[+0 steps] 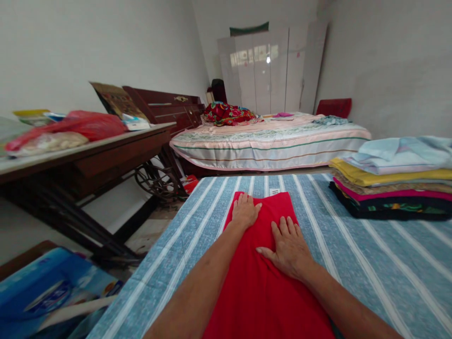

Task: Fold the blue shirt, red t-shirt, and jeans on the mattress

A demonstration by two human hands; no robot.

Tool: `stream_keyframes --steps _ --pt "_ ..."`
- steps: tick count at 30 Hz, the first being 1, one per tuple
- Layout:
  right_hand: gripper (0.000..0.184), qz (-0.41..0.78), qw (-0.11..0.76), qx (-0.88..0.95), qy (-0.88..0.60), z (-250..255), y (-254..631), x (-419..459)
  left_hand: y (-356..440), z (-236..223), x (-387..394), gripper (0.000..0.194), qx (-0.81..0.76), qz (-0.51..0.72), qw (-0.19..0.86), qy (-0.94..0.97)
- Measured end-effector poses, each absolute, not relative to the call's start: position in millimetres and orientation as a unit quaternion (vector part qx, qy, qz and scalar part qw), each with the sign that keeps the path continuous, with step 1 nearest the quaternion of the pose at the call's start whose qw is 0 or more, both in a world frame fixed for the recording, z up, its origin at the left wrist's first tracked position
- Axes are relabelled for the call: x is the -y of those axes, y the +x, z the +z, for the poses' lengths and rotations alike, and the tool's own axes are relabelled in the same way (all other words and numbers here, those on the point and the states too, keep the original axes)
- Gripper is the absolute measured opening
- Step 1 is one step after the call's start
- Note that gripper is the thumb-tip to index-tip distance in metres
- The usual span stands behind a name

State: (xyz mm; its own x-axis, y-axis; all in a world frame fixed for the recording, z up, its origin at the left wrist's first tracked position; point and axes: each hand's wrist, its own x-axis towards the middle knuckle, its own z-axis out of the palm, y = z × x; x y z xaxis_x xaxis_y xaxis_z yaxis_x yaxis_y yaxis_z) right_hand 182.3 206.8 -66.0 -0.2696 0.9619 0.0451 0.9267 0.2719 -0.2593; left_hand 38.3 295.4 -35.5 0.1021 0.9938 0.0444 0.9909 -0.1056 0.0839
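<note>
Cloth (271,301) in plain bright red, lying lengthwise on a blue-and-white striped cover (353,270) beneath two flat hands.

Behind the fingers its near end runs out of view, the forearms (201,287) hiding parts of its long edges; soft creases run by the right thumb. The right hand (287,245) lies palm down, fingers slightly fanned, thumb stuck out wide. Farther on, the left hand (246,210) rests flat near the cloth's far edge, fingers nearly together, thumb apart; both rest on the fabric without gripping. Just past the fingertips shows a small white patch (274,192) with a W-like mark, partly covered. Well right of the fingers, a stack of folded fabrics (391,190) meets the view's edge. Far beyond them stands a bed (275,148), its lower part hidden.
</note>
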Motion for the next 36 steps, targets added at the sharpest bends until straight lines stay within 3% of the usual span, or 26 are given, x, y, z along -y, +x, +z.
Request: stream_keyframes --steps 4,11,36 --pt "0.100 0.088 0.098 0.792 -0.597 -68 182 -207 29 -50 -302 0.067 -0.684 0.036 0.025 0.728" --pt "0.100 0.094 0.101 0.791 -0.596 -66 182 -208 26 -45 -308 0.058 -0.674 0.058 -0.021 0.737" --pt "0.098 0.092 0.090 0.788 -0.602 -65 183 -208 18 -53 -322 0.069 -0.680 0.010 0.017 0.733"
